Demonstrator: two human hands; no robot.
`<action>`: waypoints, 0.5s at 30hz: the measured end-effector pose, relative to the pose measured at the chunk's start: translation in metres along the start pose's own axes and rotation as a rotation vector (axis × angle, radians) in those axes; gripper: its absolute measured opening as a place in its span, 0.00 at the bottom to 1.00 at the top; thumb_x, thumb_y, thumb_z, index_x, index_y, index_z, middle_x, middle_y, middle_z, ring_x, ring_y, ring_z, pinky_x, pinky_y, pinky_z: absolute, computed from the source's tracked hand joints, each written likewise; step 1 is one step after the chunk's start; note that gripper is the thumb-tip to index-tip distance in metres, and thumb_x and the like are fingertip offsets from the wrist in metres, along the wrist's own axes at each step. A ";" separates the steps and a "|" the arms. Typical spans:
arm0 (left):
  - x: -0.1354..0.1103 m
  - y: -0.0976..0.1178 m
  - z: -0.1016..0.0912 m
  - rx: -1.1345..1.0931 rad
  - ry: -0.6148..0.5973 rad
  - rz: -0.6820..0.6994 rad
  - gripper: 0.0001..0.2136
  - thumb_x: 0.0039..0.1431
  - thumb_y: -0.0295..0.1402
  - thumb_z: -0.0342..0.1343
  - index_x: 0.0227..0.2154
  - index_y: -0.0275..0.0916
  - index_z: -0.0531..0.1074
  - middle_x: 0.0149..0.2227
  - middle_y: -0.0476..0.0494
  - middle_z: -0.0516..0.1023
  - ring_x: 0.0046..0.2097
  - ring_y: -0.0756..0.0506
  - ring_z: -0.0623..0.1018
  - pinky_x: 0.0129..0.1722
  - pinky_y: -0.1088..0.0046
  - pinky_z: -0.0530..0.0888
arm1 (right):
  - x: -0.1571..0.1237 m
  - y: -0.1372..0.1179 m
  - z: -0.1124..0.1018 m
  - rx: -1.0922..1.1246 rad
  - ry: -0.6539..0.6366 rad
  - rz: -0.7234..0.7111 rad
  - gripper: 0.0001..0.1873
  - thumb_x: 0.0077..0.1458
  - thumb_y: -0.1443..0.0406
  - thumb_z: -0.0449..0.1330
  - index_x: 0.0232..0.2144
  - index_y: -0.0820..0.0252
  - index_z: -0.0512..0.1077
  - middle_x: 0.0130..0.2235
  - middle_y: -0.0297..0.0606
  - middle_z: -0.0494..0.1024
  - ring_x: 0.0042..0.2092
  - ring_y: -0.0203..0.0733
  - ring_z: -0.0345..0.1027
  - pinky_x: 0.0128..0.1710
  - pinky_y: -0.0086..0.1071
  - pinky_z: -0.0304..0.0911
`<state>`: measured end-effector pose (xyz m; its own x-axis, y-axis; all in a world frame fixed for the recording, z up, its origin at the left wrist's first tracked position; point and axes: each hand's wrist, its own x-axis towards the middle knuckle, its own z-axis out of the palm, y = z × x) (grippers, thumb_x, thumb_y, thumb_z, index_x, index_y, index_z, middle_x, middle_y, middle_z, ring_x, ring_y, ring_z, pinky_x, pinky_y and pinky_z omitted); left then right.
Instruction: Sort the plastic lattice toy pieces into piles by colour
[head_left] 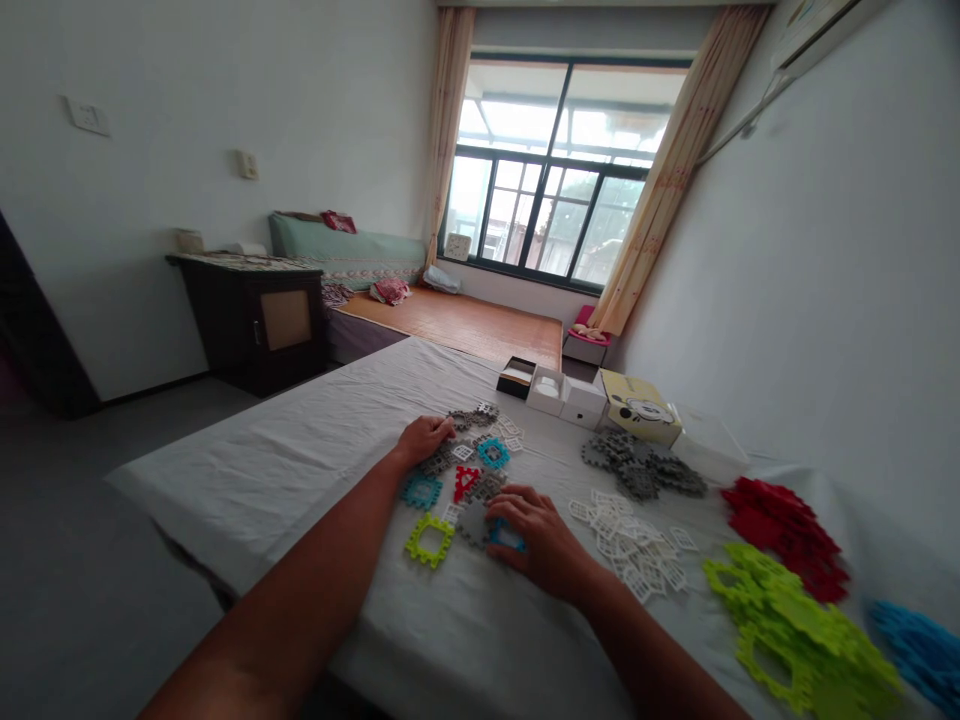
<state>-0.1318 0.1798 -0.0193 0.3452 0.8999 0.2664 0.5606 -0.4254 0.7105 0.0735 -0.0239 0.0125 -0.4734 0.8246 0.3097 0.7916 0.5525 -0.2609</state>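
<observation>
My left hand [426, 441], its fingers curled, rests at the far left edge of a mixed group of toothed plastic building pieces, against the grey pieces [437, 460]. What its fingers hold, if anything, is hidden. My right hand [541, 535] grips a blue square frame piece [508, 538], thumb at its near side and fingers over the far side. A grey piece [472, 524] lies just left of it. Between my hands are a red triangular piece [465, 483], a teal frame [421, 491], a blue frame [493, 453] and a lime-green frame [430, 541].
White window-like pieces [626, 540] lie right of my right hand. Piles of dark grey [641, 465], red [784, 535], lime-green [802, 630] and blue pieces [919, 645] follow along the right. Small boxes [551, 388] and a yellow box [640, 405] stand behind on the cloth-covered table [315, 450].
</observation>
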 end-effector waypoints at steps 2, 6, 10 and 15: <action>0.000 0.000 0.000 0.006 0.002 -0.003 0.25 0.54 0.51 0.40 0.26 0.38 0.76 0.26 0.46 0.78 0.30 0.46 0.75 0.30 0.75 0.66 | -0.001 -0.002 -0.003 -0.003 0.030 0.022 0.16 0.50 0.55 0.59 0.41 0.52 0.68 0.45 0.38 0.73 0.53 0.46 0.58 0.49 0.40 0.55; 0.001 0.000 -0.001 0.010 -0.012 0.015 0.25 0.54 0.50 0.40 0.26 0.38 0.76 0.25 0.46 0.78 0.30 0.46 0.75 0.29 0.75 0.66 | 0.001 -0.011 0.001 -0.057 0.066 0.091 0.25 0.47 0.50 0.59 0.45 0.53 0.66 0.43 0.40 0.74 0.47 0.48 0.61 0.45 0.41 0.56; 0.001 0.000 -0.001 0.007 -0.022 0.018 0.25 0.54 0.51 0.39 0.26 0.38 0.76 0.26 0.46 0.78 0.31 0.46 0.75 0.30 0.75 0.66 | 0.004 -0.020 0.005 -0.090 0.061 0.083 0.25 0.46 0.52 0.61 0.46 0.51 0.65 0.43 0.39 0.73 0.45 0.47 0.62 0.45 0.42 0.56; 0.002 0.000 -0.002 0.005 -0.023 0.023 0.25 0.54 0.51 0.39 0.26 0.37 0.76 0.26 0.45 0.78 0.30 0.46 0.75 0.31 0.75 0.66 | 0.004 -0.010 -0.006 -0.007 0.213 0.097 0.22 0.48 0.57 0.59 0.46 0.53 0.65 0.44 0.39 0.73 0.44 0.43 0.64 0.44 0.37 0.59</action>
<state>-0.1325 0.1813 -0.0174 0.3753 0.8873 0.2679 0.5562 -0.4468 0.7007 0.0659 -0.0267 0.0223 -0.3033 0.8291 0.4697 0.8325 0.4704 -0.2928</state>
